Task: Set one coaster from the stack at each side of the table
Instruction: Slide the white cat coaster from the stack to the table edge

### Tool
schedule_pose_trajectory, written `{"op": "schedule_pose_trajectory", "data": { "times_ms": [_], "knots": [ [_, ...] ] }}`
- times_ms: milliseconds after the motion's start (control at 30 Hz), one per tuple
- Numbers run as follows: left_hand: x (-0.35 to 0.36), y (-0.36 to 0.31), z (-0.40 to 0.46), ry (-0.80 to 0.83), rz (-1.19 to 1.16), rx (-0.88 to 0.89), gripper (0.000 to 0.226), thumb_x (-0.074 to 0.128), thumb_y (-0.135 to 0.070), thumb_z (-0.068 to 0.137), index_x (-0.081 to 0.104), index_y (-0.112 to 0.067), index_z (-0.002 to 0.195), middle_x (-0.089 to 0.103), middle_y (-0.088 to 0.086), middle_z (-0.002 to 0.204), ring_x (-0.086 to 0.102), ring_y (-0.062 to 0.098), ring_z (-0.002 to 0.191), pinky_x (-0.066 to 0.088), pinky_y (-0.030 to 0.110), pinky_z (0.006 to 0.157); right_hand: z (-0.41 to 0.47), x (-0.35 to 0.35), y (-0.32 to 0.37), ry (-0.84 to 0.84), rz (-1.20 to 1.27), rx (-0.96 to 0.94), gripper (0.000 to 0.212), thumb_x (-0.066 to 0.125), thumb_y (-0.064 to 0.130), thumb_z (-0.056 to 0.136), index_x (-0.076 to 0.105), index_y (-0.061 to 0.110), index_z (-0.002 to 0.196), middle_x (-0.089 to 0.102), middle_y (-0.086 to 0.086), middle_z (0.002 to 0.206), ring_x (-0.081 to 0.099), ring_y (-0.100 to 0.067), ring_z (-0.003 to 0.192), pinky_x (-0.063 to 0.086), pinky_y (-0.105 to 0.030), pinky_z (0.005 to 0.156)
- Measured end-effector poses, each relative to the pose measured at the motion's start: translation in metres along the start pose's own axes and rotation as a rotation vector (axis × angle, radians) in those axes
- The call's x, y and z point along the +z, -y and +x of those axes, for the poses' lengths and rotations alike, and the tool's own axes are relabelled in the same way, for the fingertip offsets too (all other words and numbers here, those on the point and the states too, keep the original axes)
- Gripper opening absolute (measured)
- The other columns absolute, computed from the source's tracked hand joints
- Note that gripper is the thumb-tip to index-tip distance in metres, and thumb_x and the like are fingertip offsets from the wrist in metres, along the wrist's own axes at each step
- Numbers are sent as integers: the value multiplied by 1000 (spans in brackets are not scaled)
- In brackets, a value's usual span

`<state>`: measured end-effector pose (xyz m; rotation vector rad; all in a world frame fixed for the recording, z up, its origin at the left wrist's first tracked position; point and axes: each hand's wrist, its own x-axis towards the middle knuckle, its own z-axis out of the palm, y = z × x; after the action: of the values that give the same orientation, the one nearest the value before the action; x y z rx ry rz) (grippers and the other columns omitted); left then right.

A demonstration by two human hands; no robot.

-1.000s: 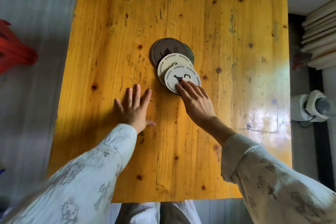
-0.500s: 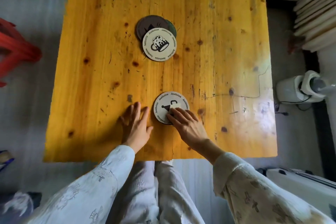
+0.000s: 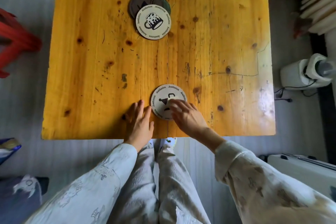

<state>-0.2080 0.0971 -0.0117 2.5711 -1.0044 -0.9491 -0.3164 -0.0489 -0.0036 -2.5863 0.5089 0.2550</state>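
A round cream coaster [image 3: 162, 96] with a black teapot print lies flat near the near edge of the yellow wooden table [image 3: 91, 60]. My right hand [image 3: 185, 114] rests its fingertips on that coaster's right half, fingers spread. My left hand [image 3: 139, 122] lies flat on the table just left of the coaster, holding nothing. The remaining stack [image 3: 153, 22] sits at the table's far middle: a cream coaster with a mug print on top, a dark brown coaster [image 3: 141, 0] and a green one fanned out beneath.
A red stool [image 3: 16, 40] stands on the floor to the left. White boards [image 3: 320, 0] lean at the upper right, and a white appliance [image 3: 305, 72] with a cable sits right of the table. My legs are below the table's near edge.
My right hand slid the teapot coaster from the stack down to the near edge. The left hand stayed flat beside it. The view pulled back, showing the near edge and my legs.
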Motion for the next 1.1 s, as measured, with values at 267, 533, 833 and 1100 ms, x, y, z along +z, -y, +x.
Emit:
{"op": "schedule_pose_trajectory", "data": {
  "times_ms": [267,533,833,1100],
  "knots": [
    [7,-13,-14,93,-43,-50,60,38,-27,92,11,-15,144,-16,8,156,-21,26,141,0,51,118,53,-26,-14,37,38,228,44,37,6,95,37,7,139,46,-16,139,41,-34,125,44,-43,100],
    [-6,-12,2,102,-241,-110,63,42,-8,88,15,-19,144,-18,0,156,-25,23,140,-1,52,118,26,-14,1,20,219,457,42,35,7,95,41,6,137,44,-22,130,44,-39,118,42,-47,103],
    [-18,-12,16,-15,-136,-116,60,42,5,77,37,-16,133,24,11,144,17,34,132,22,50,108,-2,-8,10,7,439,603,37,32,13,98,49,5,130,49,-25,122,60,-43,96,52,-53,85],
    [-17,-24,14,98,-553,-360,60,37,7,86,24,-12,141,20,13,141,30,29,131,26,37,114,11,-14,9,25,456,610,42,27,8,97,45,16,134,49,-25,120,46,-38,114,48,-49,95]
  ]
}}
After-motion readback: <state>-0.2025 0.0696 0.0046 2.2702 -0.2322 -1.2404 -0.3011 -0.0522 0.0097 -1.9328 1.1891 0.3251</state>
